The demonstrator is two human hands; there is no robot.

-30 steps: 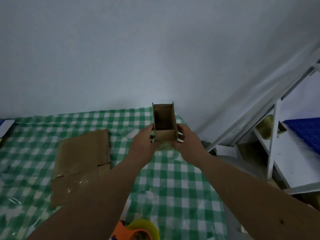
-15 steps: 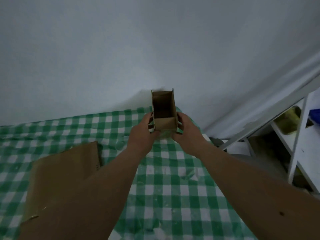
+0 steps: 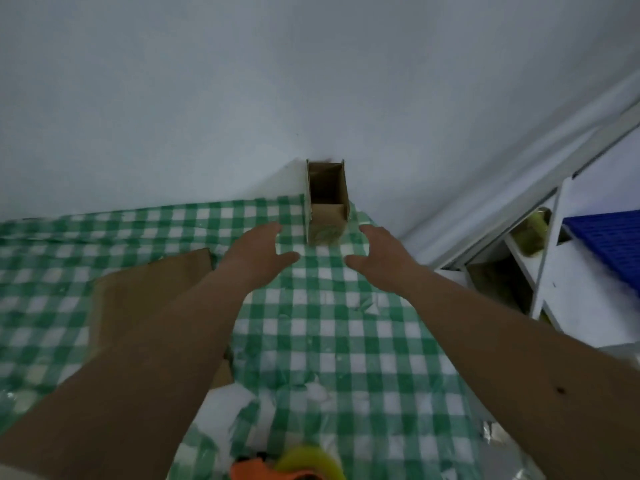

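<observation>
A small open-topped cardboard box stands upright at the far right corner of the table, close to the white wall. My left hand hovers just short of it on the left, fingers spread and relaxed, holding nothing. My right hand is opposite it on the right, fingers likewise loose and empty. Neither hand touches the box.
The table wears a green and white checked cloth. A flat cardboard sheet lies at the left. An orange tape dispenser with a yellowish roll sits at the near edge. White shelving and a blue crate stand to the right.
Both hands held the box by its lower sides and carried it toward the far corner. Now the box stands on the table and both hands have let go and drawn back.
</observation>
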